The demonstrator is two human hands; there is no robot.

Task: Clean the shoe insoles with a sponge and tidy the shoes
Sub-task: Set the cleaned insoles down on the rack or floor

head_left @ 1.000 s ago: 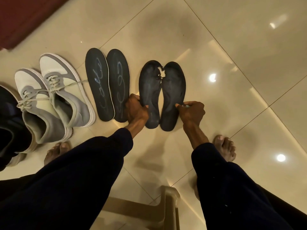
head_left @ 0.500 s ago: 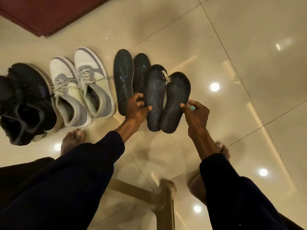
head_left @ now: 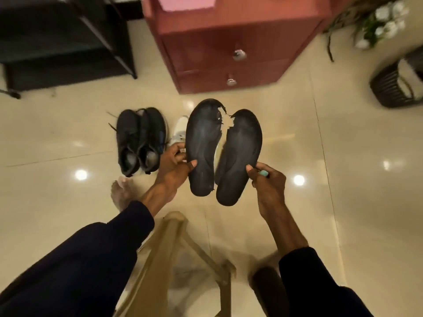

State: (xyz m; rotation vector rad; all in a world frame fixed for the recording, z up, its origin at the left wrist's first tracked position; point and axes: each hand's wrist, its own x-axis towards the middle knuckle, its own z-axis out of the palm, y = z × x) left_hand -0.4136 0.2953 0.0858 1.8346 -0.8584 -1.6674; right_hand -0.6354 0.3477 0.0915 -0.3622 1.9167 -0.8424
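Two dark sleeves [head_left: 91, 259] reach out over a pale wooden stool frame [head_left: 160, 252], with a bare foot [head_left: 121, 191] planted on the glossy tiled floor [head_left: 343, 202]. Just ahead, the left hand [head_left: 174, 165] grips the left insole [head_left: 201, 147] at its outer edge, thumb on top and fingers [head_left: 177, 150] curled behind it. The right hand [head_left: 267, 179] pinches the right insole [head_left: 238, 161] between thumb and curled fingers, with a small teal object [head_left: 263, 173] tucked in the same grip; what it is I cannot tell. Both black insoles hang in the air side by side, heels close together, toe ends ragged along their inner edges. Beyond them, a pair of black shoes [head_left: 139, 140] stands on the floor, and a white shoe [head_left: 180, 131] peeks out behind the left insole. Farther back are a red cabinet [head_left: 229, 42], a black rack [head_left: 64, 37], a dark basket [head_left: 396, 85] and white flowers [head_left: 377, 24].
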